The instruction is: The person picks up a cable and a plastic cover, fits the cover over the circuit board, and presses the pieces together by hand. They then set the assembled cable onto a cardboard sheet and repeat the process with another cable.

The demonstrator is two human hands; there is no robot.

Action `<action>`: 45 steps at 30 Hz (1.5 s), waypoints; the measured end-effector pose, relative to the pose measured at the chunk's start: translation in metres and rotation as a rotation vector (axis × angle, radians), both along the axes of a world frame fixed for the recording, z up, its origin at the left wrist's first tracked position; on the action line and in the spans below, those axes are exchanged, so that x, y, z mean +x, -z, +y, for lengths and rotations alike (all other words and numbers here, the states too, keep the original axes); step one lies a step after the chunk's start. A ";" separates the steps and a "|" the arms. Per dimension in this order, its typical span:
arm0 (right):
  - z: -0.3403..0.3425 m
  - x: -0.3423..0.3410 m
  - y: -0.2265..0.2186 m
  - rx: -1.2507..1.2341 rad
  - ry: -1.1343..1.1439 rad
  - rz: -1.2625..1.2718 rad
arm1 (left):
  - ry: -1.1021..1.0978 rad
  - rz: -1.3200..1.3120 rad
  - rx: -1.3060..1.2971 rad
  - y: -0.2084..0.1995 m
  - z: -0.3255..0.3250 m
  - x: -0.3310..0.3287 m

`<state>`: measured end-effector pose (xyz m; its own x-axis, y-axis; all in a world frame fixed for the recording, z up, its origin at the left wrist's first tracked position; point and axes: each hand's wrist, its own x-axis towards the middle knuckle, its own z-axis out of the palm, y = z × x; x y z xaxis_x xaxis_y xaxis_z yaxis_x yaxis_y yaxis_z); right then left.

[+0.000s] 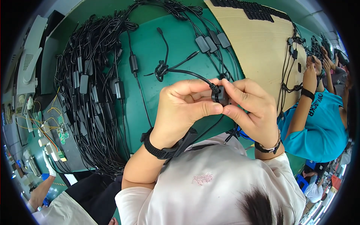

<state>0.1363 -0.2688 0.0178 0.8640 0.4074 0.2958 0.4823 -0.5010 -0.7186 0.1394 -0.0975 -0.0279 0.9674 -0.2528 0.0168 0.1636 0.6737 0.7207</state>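
My left hand (182, 107) and my right hand (257, 110) meet at the middle of the bench, both closed on a small black plastic cable housing (222, 96). Fingertips and thumbs pinch it from both sides, hiding part of it. Out of its top runs a black cable (191, 73), which leads left to a knotted bundle (161, 70) on the green mat (150, 41). A barrel plug (192, 54) points out from that knot. Just beyond my hands lie several cables with flat black inline boxes (202, 44).
A large heap of black cables (93, 86) covers the bench's left. Cardboard (255, 41) lies at the right, with a row of black pieces (258, 15) along its far edge. A co-worker in a blue shirt (318, 123) works on the right; loose wired circuit boards (62, 131) sit far left.
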 end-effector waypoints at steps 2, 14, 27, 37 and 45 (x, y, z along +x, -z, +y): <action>0.000 -0.001 -0.001 -0.001 0.002 0.003 | -0.009 -0.023 0.056 -0.002 0.001 0.000; 0.003 -0.007 -0.004 -0.005 0.050 -0.053 | -0.054 -0.139 0.052 0.002 -0.002 -0.004; -0.006 -0.006 -0.008 -0.026 0.015 -0.039 | -0.002 -0.171 0.021 0.003 -0.002 -0.003; -0.006 -0.006 -0.005 0.058 0.031 -0.052 | -0.025 -0.210 0.018 0.003 -0.004 -0.002; -0.005 -0.003 -0.005 0.034 0.005 -0.071 | -0.046 -0.196 0.000 0.003 -0.006 -0.003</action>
